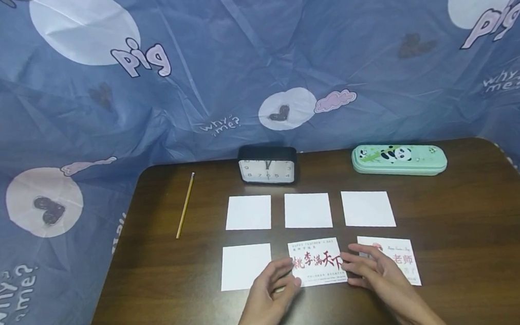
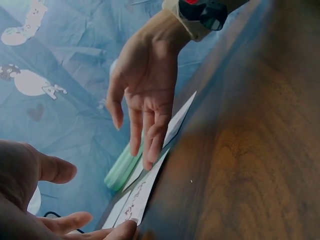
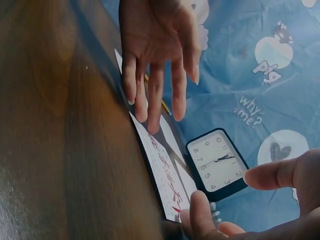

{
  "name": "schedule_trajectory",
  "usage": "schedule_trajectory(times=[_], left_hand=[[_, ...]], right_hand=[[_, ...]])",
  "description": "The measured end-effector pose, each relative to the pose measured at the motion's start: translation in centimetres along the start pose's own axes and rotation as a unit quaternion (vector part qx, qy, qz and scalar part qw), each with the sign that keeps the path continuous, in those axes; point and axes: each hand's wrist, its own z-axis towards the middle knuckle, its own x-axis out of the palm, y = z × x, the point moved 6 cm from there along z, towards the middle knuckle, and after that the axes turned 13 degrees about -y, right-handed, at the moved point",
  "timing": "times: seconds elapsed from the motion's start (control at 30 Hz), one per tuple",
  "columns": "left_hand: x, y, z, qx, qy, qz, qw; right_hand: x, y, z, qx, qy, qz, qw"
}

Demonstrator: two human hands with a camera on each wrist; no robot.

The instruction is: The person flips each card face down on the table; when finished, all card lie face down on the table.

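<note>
A card with large red Chinese characters (image 1: 314,253) lies flat on the table between the two hands. At its left edge is my left hand (image 1: 272,296), fingers loosely bent and fingertips at the edge. My right hand (image 1: 384,280) reaches the card's right edge with extended fingers. Partly under that hand's outline, a second printed card (image 1: 407,258) lies tilted to the right. A blank white card (image 1: 246,267) sits left of the red-lettered one. Both wrist views show palms facing inward across the card (image 3: 162,175), with nothing gripped.
Behind lie three blank cards in a row: left card (image 1: 248,212), middle card (image 1: 307,210), right card (image 1: 368,209). A black-framed clock (image 1: 267,165) and a green panda pencil case (image 1: 399,159) stand at the back. A yellow pencil (image 1: 185,206) lies on the left.
</note>
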Motion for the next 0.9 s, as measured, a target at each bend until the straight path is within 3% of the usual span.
schedule_trajectory(times=[0.37,0.57,0.73,0.9], left_hand=[[0.1,0.0,-0.2,0.001,0.001,0.02,0.9998],[0.2,-0.5,-0.3,0.022,0.0,0.047,0.9986],[0.5,-0.8,-0.3,0.031,-0.001,0.082,0.9961],[1.1,-1.1,-0.5,0.036,-0.001,0.1,0.9943]], right_hand=[[-0.2,0.3,0.2,-0.006,-0.027,0.007,1.0],[-0.3,1.3,0.2,-0.04,-0.016,0.038,0.998],[0.3,1.7,0.2,-0.031,-0.004,0.042,0.999],[1.8,1.5,-0.1,-0.02,0.032,0.013,0.999]])
